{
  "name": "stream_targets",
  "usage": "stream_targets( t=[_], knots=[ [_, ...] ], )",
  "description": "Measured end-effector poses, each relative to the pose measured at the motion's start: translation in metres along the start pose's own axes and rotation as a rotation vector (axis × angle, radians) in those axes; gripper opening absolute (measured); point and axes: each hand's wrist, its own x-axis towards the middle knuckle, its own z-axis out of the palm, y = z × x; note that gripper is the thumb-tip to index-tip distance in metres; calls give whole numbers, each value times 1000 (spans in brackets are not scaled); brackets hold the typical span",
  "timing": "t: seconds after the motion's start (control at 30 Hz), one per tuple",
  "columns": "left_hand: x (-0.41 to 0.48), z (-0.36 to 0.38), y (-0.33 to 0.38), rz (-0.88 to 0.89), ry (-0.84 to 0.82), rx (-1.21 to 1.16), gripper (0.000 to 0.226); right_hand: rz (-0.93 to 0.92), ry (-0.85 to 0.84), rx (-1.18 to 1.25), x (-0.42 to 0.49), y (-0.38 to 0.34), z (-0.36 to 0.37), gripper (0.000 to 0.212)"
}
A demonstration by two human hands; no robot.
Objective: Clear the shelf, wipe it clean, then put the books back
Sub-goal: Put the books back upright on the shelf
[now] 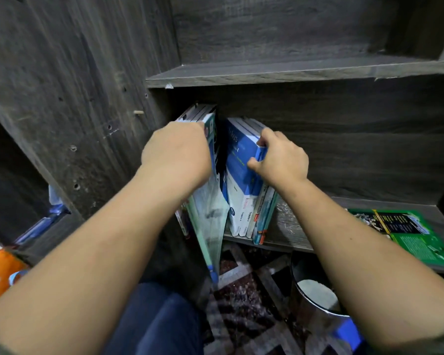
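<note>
While books [242, 213] stand on shelf [289, 228] | left hand [176, 152] fingers clamp pale-green book [208, 213] | right hand [282, 161] fingers pinch blue book [240, 160]

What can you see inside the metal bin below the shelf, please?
Inside the metal bin only a pale patch shows; what it is I cannot tell. The right forearm covers the bin's right side.

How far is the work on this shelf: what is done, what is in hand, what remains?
Done: hard to say; much of the shelf is bare, yet pale marks show on it. In hand: the left hand grips the left books, the right hand pinches the blue books. Left: the green book lying flat, and wiping if these books are leaving, which is unclear.
</note>
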Motion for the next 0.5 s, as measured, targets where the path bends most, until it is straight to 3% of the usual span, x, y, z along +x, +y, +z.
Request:
stream_targets(
  t=[0.37, 0.43, 0.5],
  knots=[
    [16, 82, 38, 29, -4, -45, 61, -40, -50, 65, -8, -8, -1, 33],
    [22, 88, 32, 38, 71, -129, 49, -60, -77, 105, -9, -6, -5, 32],
    [22, 95, 25, 111, 271, -364, 39, -93, -122, 168, -11, 0, -10, 33]
  ],
)
